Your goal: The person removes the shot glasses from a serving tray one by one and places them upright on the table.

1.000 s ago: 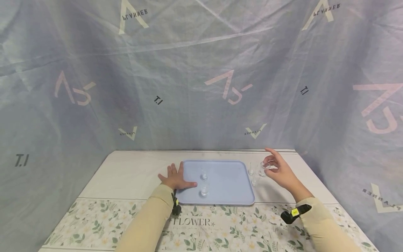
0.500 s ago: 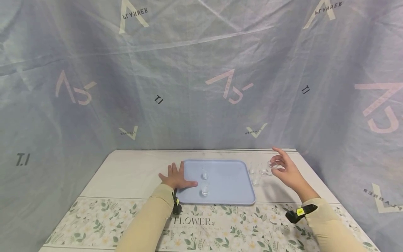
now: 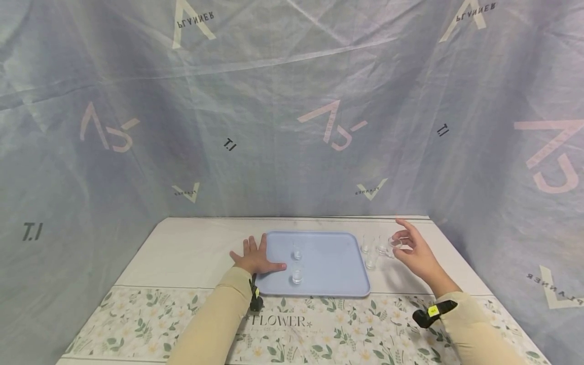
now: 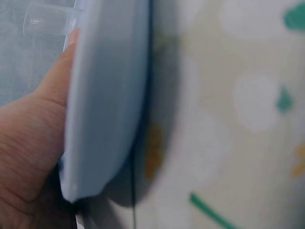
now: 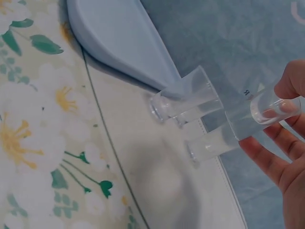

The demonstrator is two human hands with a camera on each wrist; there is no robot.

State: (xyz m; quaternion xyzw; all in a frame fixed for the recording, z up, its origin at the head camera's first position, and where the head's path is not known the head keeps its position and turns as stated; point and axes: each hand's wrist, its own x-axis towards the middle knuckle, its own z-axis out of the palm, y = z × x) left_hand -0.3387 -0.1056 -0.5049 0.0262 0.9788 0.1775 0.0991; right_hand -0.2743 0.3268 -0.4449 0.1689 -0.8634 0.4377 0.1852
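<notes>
My right hand (image 3: 417, 256) pinches a clear shot glass (image 3: 394, 244) between thumb and fingers, just right of the tray. In the right wrist view the thick base of that glass (image 5: 274, 109) is by the fingers, and its open end seems to face the table. Several like shot glasses stand upright beside it, one of them nearest the camera (image 5: 183, 93). My left hand (image 3: 254, 261) lies spread over the left edge of a pale blue tray (image 3: 328, 263), thumb on the tray. Two more shot glasses, a front one (image 3: 297, 277) and a rear one (image 3: 297, 253), stand on the tray.
A white tablecloth with a floral front band (image 3: 182, 319) covers the table. Grey-blue printed sheeting (image 3: 274, 111) hangs behind and at both sides. The standing glasses (image 3: 371, 261) sit close to the tray's right edge.
My right hand has moved right with the glass, then dipped slightly. A standing glass formerly overlapped by the hand now shows apart from it. The left hand stays put.
</notes>
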